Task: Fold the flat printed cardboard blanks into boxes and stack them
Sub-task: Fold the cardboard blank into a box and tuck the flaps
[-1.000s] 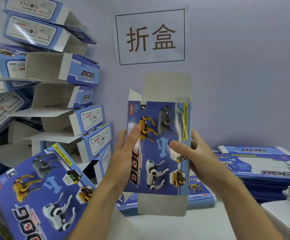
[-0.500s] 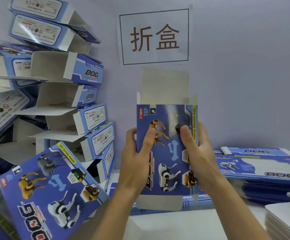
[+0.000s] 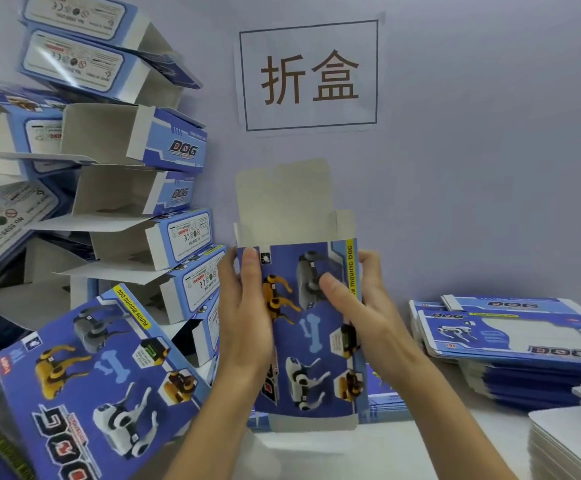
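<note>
holding a blue printed dog-toy box (image 3: 311, 327) upright in front of the wall, the left hand (image 3: 244, 317) grips its left edge with the thumb laid on the printed front, and the right hand (image 3: 358, 306) grips the right edge with its thumb pressed on the front too. the box's top flap (image 3: 284, 199) stands open and a bottom flap hangs over the white worktop (image 3: 334, 455). folded boxes (image 3: 116, 174) are piled at left, flat blanks (image 3: 504, 344) stacked at right, under a wall sign (image 3: 308, 76).
</note>
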### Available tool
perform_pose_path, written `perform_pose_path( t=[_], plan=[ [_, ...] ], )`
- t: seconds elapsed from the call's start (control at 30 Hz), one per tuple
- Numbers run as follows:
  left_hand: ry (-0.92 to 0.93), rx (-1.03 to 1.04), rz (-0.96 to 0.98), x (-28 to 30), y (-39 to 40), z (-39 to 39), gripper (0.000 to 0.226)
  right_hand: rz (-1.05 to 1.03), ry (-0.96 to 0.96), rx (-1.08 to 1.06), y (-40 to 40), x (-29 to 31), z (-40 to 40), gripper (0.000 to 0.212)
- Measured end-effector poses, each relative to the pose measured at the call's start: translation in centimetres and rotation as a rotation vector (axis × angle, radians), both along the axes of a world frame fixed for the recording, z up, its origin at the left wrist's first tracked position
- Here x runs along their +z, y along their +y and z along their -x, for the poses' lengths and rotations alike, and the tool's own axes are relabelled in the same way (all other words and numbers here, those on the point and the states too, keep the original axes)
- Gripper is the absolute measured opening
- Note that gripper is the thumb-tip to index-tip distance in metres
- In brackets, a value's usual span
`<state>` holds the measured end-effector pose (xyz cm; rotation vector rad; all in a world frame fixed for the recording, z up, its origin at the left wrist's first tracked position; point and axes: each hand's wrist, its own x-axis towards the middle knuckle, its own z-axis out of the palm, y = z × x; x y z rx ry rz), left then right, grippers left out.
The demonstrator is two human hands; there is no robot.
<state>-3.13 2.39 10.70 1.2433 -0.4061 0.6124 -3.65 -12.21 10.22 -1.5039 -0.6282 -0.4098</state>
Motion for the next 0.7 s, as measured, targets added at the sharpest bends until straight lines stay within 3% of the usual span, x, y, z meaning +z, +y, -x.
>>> perform_pose_path(
  t=[0.13, 0.27, 0.37, 0.47, 0.57, 0.7],
  plan=[
    [0.009, -0.04, -0.062, -0.3, 0.2, -0.3, 0.036, -0.094, -0.079, -0.153, 0.7, 0.3, -0.3, 0.049],
    [0.039, -0.194, -0.068, 0.1, 0.3, 0.1, 0.036, -0.126, -0.134, -0.311, -0.4, 0.0, -0.6, 0.069],
    [0.06, -0.215, -0.008, 0.8, 0.7, 0.4, 0.039, -0.058, -0.142, -0.353, -0.8, -0.1, -0.6, 0.063],
    [0.065, -0.143, -0.029, 1.2, 0.4, 1.0, 0.046, 0.037, -0.184, -0.33, -0.6, -0.5, -0.6, 0.056],
    [0.02, 0.05, -0.079, 1.4, 0.0, 1.4, 0.029, 0.048, -0.24, -0.205, -0.3, -0.4, -0.3, 0.061],
    [-0.04, 0.103, -0.079, 1.4, 0.0, 1.4, 0.044, 0.002, -0.205, -0.117, 0.0, 0.0, 0.0, 0.067]
  ],
)
